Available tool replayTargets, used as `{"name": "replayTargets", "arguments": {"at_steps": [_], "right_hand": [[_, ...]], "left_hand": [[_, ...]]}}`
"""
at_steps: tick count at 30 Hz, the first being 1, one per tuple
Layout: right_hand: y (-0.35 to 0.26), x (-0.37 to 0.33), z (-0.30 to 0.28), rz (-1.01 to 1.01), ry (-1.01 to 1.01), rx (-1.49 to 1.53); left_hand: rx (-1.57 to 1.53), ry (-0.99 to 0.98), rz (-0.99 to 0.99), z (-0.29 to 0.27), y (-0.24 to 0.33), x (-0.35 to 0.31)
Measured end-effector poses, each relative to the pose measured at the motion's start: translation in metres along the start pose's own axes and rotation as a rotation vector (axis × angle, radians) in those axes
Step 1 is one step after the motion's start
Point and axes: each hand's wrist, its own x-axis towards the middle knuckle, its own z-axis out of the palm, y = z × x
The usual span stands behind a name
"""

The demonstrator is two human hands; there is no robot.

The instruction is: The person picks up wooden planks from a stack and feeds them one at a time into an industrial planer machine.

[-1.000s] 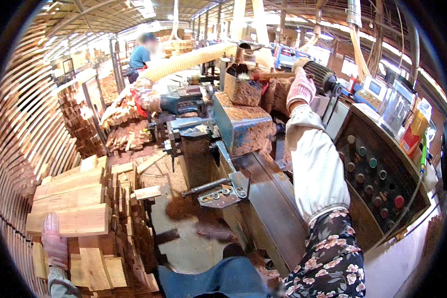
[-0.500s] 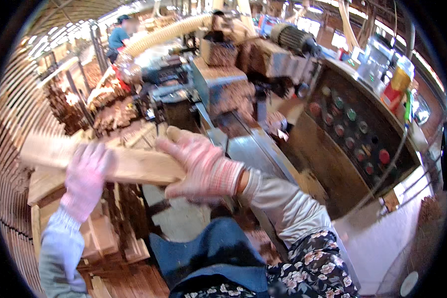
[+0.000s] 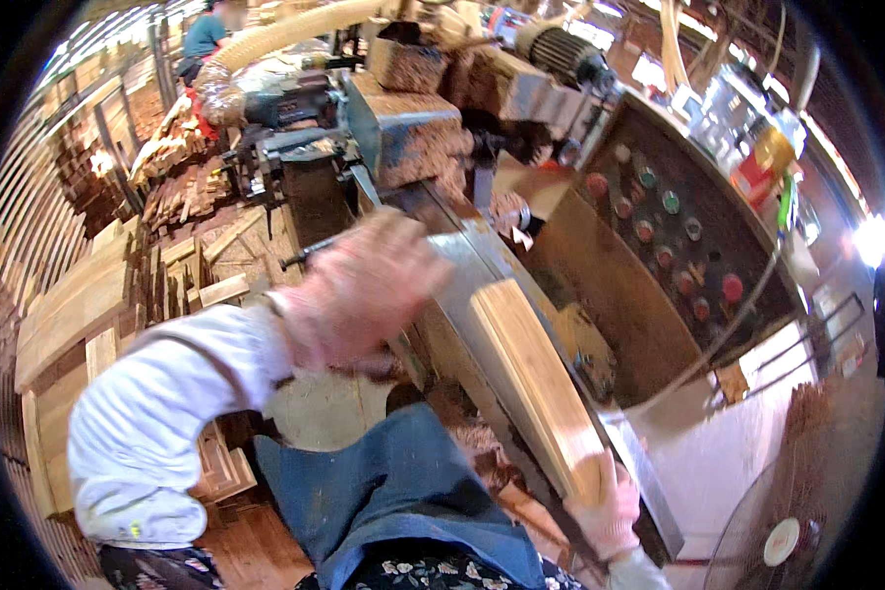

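Note:
A pale wooden board (image 3: 531,379) lies lengthwise on the metal bed (image 3: 459,261) of a woodworking machine, sloping from upper middle toward the lower right. My right hand (image 3: 608,506), in a pink-and-white knit glove, is closed on the board's near end. My left hand (image 3: 354,285), gloved alike, hangs over the left side of the bed, apart from the board. Motion smears its fingers, so I cannot make out whether they are spread or closed. Beyond the hands stands the machine's blue housing (image 3: 403,133), coated with sawdust.
At right a brown control panel (image 3: 678,226) carries several coloured buttons. Boards (image 3: 79,305) are stacked on the left, with loose offcuts (image 3: 182,192) behind. A ribbed hose (image 3: 295,34) and a motor (image 3: 556,49) sit at the back. Far left, another person (image 3: 204,39) is present.
The board has moved from both hands at left onto the machine bed at right. My right hand went down to its near end; my left hand let go and moved right.

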Motion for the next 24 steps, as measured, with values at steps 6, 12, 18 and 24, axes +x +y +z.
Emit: {"name": "replayTargets", "arguments": {"at_steps": [6,12,18,24], "right_hand": [[-0.01,0.095,0.063,-0.158,0.553,0.074],[-0.143,0.286,0.093,-0.115,0.525,0.49],[-0.195,0.331,0.088,-0.235,0.473,0.5],[-0.082,0.158,0.048,-0.245,0.183,0.256]], "left_hand": [[0.043,-0.516,-0.849,-0.014,-0.166,-0.185],[0.12,-0.903,-1.116,-0.055,-0.151,-0.42],[0.242,-0.773,-1.295,0.02,-0.168,-0.517],[0.463,-0.893,-1.245,0.031,-0.21,-0.54]]}}
